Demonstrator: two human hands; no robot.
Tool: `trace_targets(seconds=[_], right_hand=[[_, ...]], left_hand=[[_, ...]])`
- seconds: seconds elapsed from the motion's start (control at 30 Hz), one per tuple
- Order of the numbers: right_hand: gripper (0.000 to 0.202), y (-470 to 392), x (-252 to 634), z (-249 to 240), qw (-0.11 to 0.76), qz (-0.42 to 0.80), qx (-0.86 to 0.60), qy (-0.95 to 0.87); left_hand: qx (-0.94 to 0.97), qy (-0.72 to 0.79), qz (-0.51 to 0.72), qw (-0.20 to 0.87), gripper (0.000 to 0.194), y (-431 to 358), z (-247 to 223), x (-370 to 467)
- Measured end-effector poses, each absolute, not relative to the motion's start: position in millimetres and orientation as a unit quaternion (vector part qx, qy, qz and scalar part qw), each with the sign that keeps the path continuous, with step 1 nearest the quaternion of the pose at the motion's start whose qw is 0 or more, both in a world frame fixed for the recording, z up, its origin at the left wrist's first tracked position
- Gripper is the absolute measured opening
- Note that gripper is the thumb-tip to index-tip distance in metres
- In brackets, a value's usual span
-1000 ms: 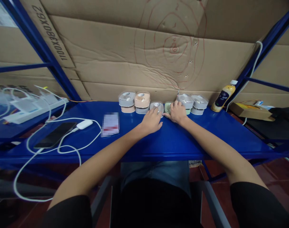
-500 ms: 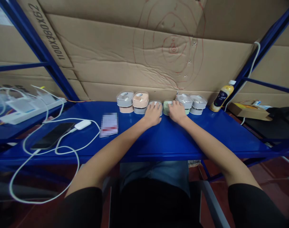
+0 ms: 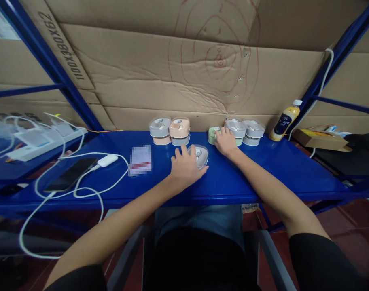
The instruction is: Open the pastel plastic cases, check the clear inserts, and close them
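Note:
My left hand point(image 3: 186, 166) has its fingers spread at the left and near sides of a grey lidded container point(image 3: 202, 155) with a clear top. The index finger and thumb lie against its edge, and the container sits on the blue table point(image 3: 233, 184). Farther back, my right hand point(image 3: 226, 140) curls its fingers over a small green container point(image 3: 213, 135). Its fingertips partly cover the green lid. Just right of that hand is a stack topped by a grey container point(image 3: 236, 127), with a green one under it.
More stacked containers stand at the back: a grey one point(image 3: 159, 127), a peach one point(image 3: 180, 127) and another grey one point(image 3: 253, 128). A juice bottle point(image 3: 283, 123) is at right. A pixelated flat item point(image 3: 141, 159), a phone point(image 3: 71, 174), white cables and a power strip point(image 3: 45, 146) lie left.
My left hand has drawn the grey container from the back row toward me, and its fingers have spread to its left. My right hand has stayed at the green container.

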State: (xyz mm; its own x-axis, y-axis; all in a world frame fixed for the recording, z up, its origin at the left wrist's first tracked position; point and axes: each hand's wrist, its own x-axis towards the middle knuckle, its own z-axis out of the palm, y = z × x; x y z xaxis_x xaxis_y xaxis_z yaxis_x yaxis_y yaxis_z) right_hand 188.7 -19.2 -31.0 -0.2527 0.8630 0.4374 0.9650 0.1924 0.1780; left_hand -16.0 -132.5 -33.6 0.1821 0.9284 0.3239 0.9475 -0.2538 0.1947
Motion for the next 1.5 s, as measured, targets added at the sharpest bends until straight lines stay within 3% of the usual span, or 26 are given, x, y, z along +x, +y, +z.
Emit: trace_targets(seconds=[0.1, 0.17, 0.27, 0.37, 0.53, 0.6, 0.73, 0.8, 1.07, 1.2, 1.33, 1.5], right_hand=[[0.04, -29.0, 190.5, -28.9, 0.215, -0.168, -0.543, -0.794], [0.047, -39.1, 193.6, -26.8, 0.272, -0.074, -0.453, -0.846], [0.074, -54.8, 197.3, -26.4, 0.259, 0.081, -0.325, -0.906], [0.095, -66.0, 195.2, -29.1, 0.222, 0.129, -0.315, -0.914], [0.082, -70.1, 199.8, -23.5, 0.257, 0.11, -0.344, -0.896], [0.071, -67.4, 214.4, -18.6, 0.288, 0.112, -0.359, -0.881], [0.068, -59.1, 256.0, -16.8, 0.317, 0.123, -0.474, -0.812], [0.069, -56.3, 272.5, -19.6, 0.311, 0.133, -0.509, -0.791], [0.067, -58.5, 281.0, -23.2, 0.308, 0.179, -0.54, -0.763], [0.067, -59.4, 281.2, -20.6, 0.246, 0.181, -0.542, -0.783], [0.072, -60.0, 283.3, -18.5, 0.182, 0.204, -0.545, -0.793], [0.068, -59.3, 284.3, -19.5, 0.182, 0.211, -0.529, -0.802]], left_hand=[[-0.792, -0.582, -0.183, -0.037, 0.073, -127.2, -32.9, -26.5], [-0.844, -0.48, -0.216, -0.102, 0.083, -113.9, -34.3, -36.5], [-0.874, -0.36, -0.264, -0.194, 0.11, -91.1, -39.4, -50.7], [-0.849, -0.364, -0.284, -0.258, 0.122, -77.5, -45.3, -60.6], [-0.848, -0.335, -0.287, -0.295, 0.124, -73.9, -47.9, -73.2], [-0.862, -0.33, -0.284, -0.26, 0.115, -73.8, -46.8, -76.8], [-0.902, -0.305, -0.245, -0.18, 0.061, -73.3, -46.8, -78.1], [-0.911, -0.3, -0.232, -0.163, 0.046, -73.8, -48.0, -76.7], [-0.892, -0.336, -0.258, -0.16, 0.05, -72.7, -47.3, -76.8], [-0.859, -0.402, -0.289, -0.128, 0.05, -63.1, -46.7, -85.4], [-0.847, -0.457, -0.248, -0.109, 0.051, -57.0, -47.0, -93.1], [-0.843, -0.491, -0.194, -0.105, 0.05, -54.6, -48.8, -95.7]])
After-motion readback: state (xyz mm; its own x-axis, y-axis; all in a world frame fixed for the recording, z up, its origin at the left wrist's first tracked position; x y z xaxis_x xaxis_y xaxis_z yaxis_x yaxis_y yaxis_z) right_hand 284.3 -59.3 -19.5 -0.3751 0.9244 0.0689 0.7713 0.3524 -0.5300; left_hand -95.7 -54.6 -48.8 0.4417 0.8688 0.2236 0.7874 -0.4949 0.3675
